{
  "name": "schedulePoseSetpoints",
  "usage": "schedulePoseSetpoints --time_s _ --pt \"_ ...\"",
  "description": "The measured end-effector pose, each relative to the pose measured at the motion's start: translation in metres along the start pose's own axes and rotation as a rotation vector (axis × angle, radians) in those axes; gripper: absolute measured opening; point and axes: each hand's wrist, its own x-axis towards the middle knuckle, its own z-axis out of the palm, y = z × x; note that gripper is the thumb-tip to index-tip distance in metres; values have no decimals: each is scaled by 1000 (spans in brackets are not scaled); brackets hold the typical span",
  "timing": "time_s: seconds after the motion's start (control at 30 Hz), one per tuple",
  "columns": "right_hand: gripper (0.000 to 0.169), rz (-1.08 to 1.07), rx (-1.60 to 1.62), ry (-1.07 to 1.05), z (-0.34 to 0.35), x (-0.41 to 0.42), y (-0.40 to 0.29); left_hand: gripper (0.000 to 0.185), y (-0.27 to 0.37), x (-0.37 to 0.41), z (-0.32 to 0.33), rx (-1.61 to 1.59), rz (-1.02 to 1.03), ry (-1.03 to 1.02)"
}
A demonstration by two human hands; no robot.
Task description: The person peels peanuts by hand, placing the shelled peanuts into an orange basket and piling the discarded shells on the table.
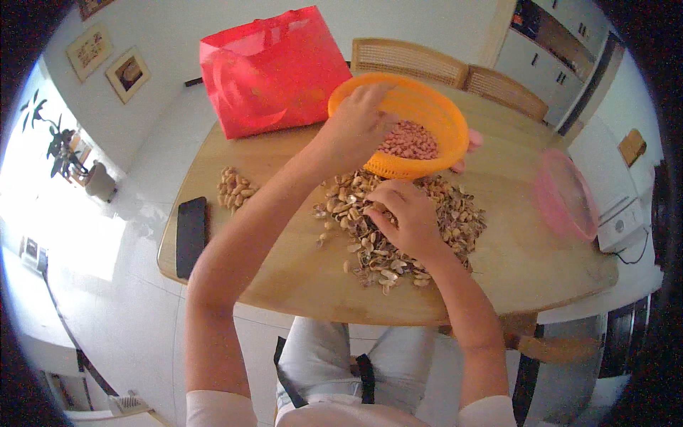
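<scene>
An orange plastic basket [451, 125] holds a heap of shelled pinkish peanuts [410, 140]. Over its left side reaches my left hand [365, 120], its fingers bent inside the rim; whether they hold anything is hidden. In front of the basket spreads a pile of cracked peanut shells [459, 219]. My right hand [403, 216] is above this pile, thumb and fingers curled towards each other; what lies between them cannot be made out. A smaller pile of unshelled peanuts [233, 188] rests on the left of the table, beyond my left forearm.
On the wooden table [523, 251] stand a red bag [277, 74] at the back left and a pink translucent plastic bowl or basket [565, 195] at the right. A black phone [191, 235] lies near the left edge. Something pink is partly hidden behind the orange basket. Chairs [408, 60] stand beyond.
</scene>
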Motion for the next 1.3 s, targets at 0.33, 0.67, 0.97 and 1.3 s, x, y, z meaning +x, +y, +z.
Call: schedulePoseSetpoints --time_s 0.33,0.67,0.97,1.3 --pt "18 -81 -42 26 0 -1 -1 14 -65 -96 -130 843 -302 -555" --pt "16 -27 -20 -39 1 -4 4 16 -105 -145 -123 809 -388 -565" --pt "20 -6 67 9 1 -6 -2 18 -16 -111 -72 -17 -435 -303" --pt "16 119 313 67 -3 -3 5 11 -1 -92 6 -993 -650 -257"
